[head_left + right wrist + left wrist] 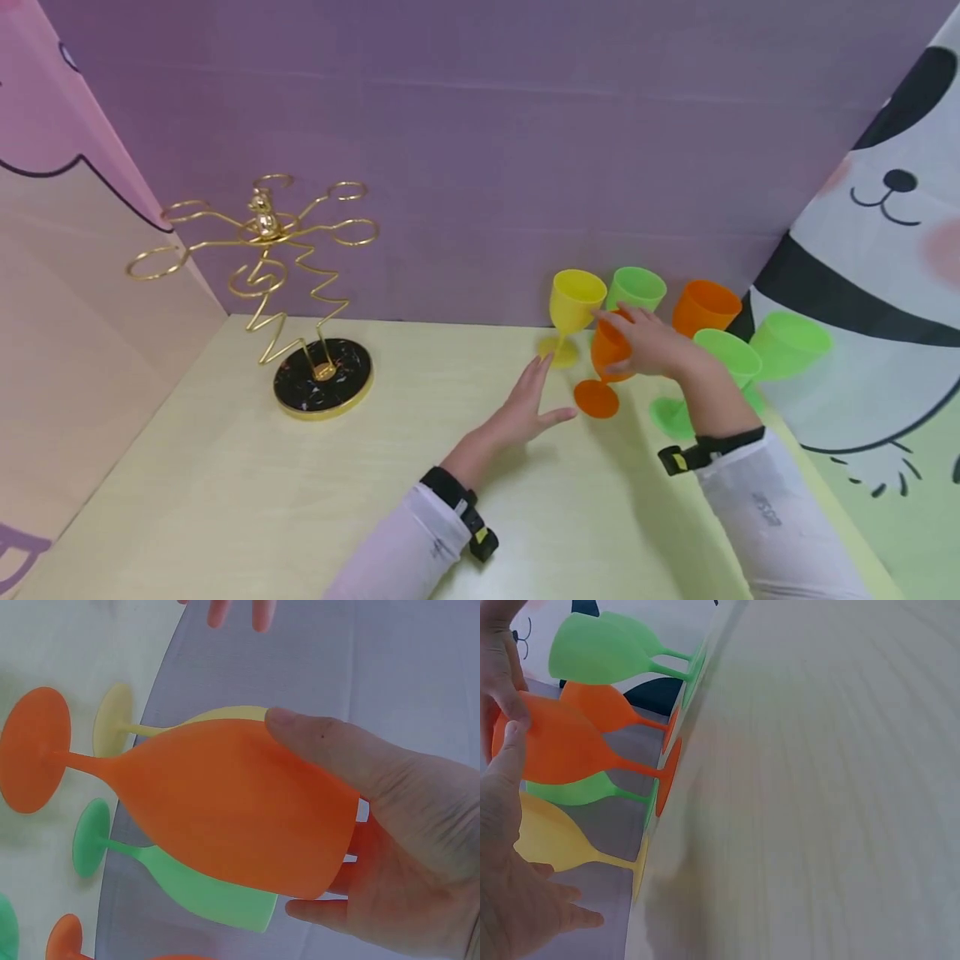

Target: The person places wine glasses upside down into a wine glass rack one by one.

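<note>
My right hand (654,343) holds an orange plastic goblet (232,802) by its bowl, the thumb on one side and the fingers round the other, close to the rim. The goblet is upright, its round foot close over the table in the head view. My left hand (516,414) is to its left with fingers spread, touching nothing in the head view, its fingertips near a yellow goblet (576,302). Behind the held goblet is a green goblet (636,287), partly hidden by my right hand.
Another orange goblet (705,307) and two green goblets, one nearer (727,357) and one farther right (791,343), stand at the table's right edge. A gold wire stand (264,229) with rings and a black round base (300,379) is at back left. A purple wall covering (450,200) closes off the back.
</note>
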Demonstrator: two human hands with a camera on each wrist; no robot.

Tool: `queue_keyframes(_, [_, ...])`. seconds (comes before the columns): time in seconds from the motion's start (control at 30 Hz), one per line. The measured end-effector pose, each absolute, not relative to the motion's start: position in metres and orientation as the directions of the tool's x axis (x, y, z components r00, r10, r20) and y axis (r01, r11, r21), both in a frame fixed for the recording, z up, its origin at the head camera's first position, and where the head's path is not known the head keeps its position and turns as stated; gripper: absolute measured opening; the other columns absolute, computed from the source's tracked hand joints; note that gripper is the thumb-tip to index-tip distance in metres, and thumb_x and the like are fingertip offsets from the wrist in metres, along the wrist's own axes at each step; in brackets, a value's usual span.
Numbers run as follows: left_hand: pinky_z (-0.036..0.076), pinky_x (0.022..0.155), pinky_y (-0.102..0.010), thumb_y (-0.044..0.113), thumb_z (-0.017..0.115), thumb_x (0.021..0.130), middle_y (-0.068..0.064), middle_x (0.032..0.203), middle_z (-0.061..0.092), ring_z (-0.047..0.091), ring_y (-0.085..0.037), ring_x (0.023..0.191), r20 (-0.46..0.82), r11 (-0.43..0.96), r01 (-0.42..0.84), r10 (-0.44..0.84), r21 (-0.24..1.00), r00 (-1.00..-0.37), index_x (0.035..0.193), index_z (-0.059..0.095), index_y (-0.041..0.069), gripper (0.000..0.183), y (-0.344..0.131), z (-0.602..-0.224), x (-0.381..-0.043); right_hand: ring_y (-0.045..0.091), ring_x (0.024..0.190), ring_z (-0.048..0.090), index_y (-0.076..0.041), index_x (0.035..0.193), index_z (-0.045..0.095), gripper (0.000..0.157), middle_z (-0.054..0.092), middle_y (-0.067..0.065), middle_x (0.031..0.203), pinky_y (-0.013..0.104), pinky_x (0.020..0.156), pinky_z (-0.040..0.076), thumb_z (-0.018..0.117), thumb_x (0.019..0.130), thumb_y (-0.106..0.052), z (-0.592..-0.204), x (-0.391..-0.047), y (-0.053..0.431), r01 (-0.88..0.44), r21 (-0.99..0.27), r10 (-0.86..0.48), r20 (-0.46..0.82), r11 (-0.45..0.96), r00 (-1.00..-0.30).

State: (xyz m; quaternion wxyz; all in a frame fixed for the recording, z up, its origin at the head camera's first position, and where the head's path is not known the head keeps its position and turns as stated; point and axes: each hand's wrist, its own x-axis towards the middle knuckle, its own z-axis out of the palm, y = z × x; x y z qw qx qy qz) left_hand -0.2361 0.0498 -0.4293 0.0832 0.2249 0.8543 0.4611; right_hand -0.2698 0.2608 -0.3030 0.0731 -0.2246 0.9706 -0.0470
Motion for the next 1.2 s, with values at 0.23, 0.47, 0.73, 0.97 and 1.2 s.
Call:
queue_keyframes(0.23, [0.021, 0.109, -0.053, 0.047, 0.061, 0.084, -0.01, 0.153, -0.002, 0.007, -0.026, 0.137, 0.057, 0.474, 0.298, 0.457, 0.829, -0.887, 0.147, -0.001, 0.028, 0.091, 0.049, -0.433, -0.235, 0.052, 0.125, 0.018, -0.015, 0.144, 0.024, 0.083, 0.013, 0.03, 0.146, 0.068, 0.095, 0.029, 0.073, 0.077, -0.024, -0.298, -0.27, 0.257, -0.382, -0.17, -0.41, -0.184, 0.908, -0.893])
queue_keyframes(0.47, [0.021, 0.109, -0.052, 0.046, 0.061, 0.084, -0.011, 0.153, -0.002, 0.007, -0.026, 0.137, 0.059, 0.475, 0.303, 0.461, 0.826, -0.885, 0.147, -0.002, 0.027, 0.091, 0.048, -0.432, -0.235, 0.053, 0.124, 0.021, -0.013, 0.143, 0.025, 0.081, 0.013, 0.03, 0.146, 0.066, 0.094, 0.032, 0.072, 0.078, -0.02, -0.296, -0.273, 0.256, -0.381, -0.169, -0.411, -0.21, 0.909, -0.887])
queue_keyframes(0.73, [0.02, 0.109, -0.052, 0.044, 0.061, 0.084, -0.009, 0.153, -0.003, 0.007, -0.026, 0.137, 0.045, 0.476, 0.29, 0.462, 0.83, -0.886, 0.146, -0.003, 0.03, 0.091, 0.048, -0.432, -0.236, 0.052, 0.123, 0.024, -0.012, 0.142, 0.028, 0.079, 0.015, 0.031, 0.145, 0.063, 0.094, 0.034, 0.072, 0.077, -0.019, -0.293, -0.273, 0.255, -0.377, -0.169, -0.407, -0.22, 0.911, -0.886])
queue_keyframes(0.97, [0.021, 0.109, -0.052, 0.048, 0.06, 0.084, -0.009, 0.153, -0.003, 0.008, -0.026, 0.137, 0.044, 0.478, 0.291, 0.464, 0.829, -0.885, 0.146, -0.003, 0.03, 0.091, 0.048, -0.432, -0.235, 0.049, 0.121, 0.03, -0.01, 0.142, 0.027, 0.08, 0.016, 0.031, 0.145, 0.06, 0.094, 0.037, 0.073, 0.077, -0.019, -0.29, -0.274, 0.254, -0.373, -0.157, -0.402, -0.239, 0.915, -0.884])
queue_keyframes(1.2, [0.022, 0.108, -0.053, 0.05, 0.06, 0.083, -0.008, 0.153, -0.004, 0.008, -0.027, 0.137, 0.041, 0.48, 0.283, 0.454, 0.83, -0.89, 0.146, -0.004, 0.032, 0.091, 0.047, -0.428, -0.235, 0.042, 0.116, 0.039, -0.008, 0.141, 0.03, 0.08, 0.026, 0.029, 0.141, 0.056, 0.093, 0.04, 0.074, 0.075, -0.021, -0.288, -0.277, 0.255, -0.385, -0.128, -0.405, -0.227, 0.914, -0.886])
